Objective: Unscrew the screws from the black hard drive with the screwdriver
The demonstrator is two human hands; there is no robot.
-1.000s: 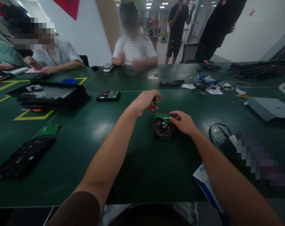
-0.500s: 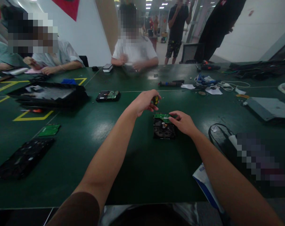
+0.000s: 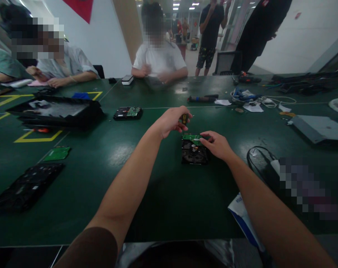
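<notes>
A hard drive (image 3: 195, 154) lies on the green table in front of me, its green circuit board (image 3: 188, 138) across the far end. Above that far end, my left hand (image 3: 174, 122) is closed around a screwdriver (image 3: 185, 118) with a black and yellow handle. I cannot make out where its tip is. My right hand (image 3: 218, 144) is closed at the drive's right side, thumb and forefinger on the board's right end. Its other fingers are partly hidden.
Another hard drive (image 3: 127, 113) sits farther left, behind a loose green board (image 3: 57, 153) and a dark drive-like part (image 3: 27, 186). Black trays (image 3: 57, 111) stand at left, a grey metal case (image 3: 319, 127) at right. A cable (image 3: 251, 160) loops near my right forearm. People sit opposite.
Both hands and the hard drive stay almost where they were. My view has shifted very slightly.
</notes>
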